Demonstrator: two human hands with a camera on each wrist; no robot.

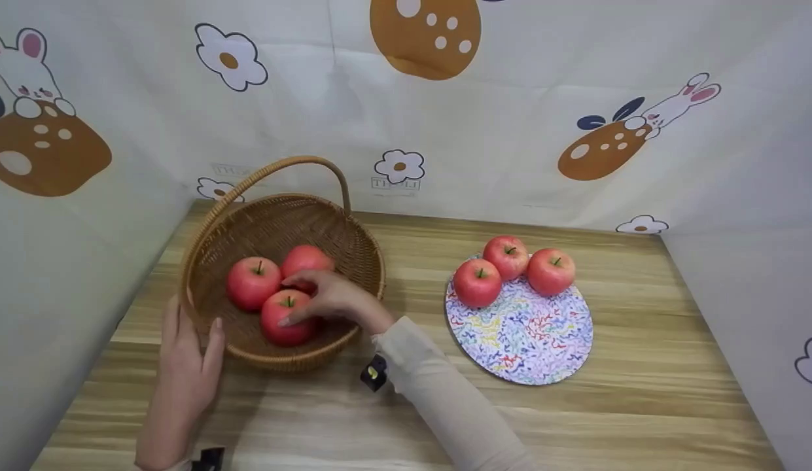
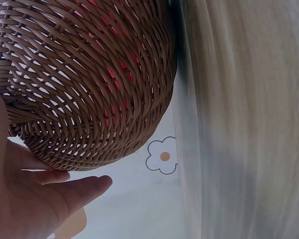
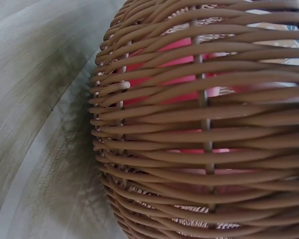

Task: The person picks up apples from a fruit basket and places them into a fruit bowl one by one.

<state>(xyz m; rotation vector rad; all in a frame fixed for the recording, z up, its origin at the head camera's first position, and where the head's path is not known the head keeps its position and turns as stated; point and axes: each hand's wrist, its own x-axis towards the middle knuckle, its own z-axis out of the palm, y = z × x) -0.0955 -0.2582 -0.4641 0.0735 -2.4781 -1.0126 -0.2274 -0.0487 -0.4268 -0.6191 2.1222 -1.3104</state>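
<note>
A wicker basket with an arched handle stands at the left of the table, tilted so its mouth faces me. Inside it lie three red apples: one at left, one at back and a front apple. My right hand reaches in over the near right rim and grips the front apple between thumb and fingers. My left hand holds the basket's left side, thumb at the rim and fingers along the outer weave. In the right wrist view, the basket wall hides most of the grasp.
A round plate with a multicoloured squiggle pattern lies right of the basket. Three more red apples sit together on its far part. Behind the wooden table hangs a pale curtain with rabbit and flower prints.
</note>
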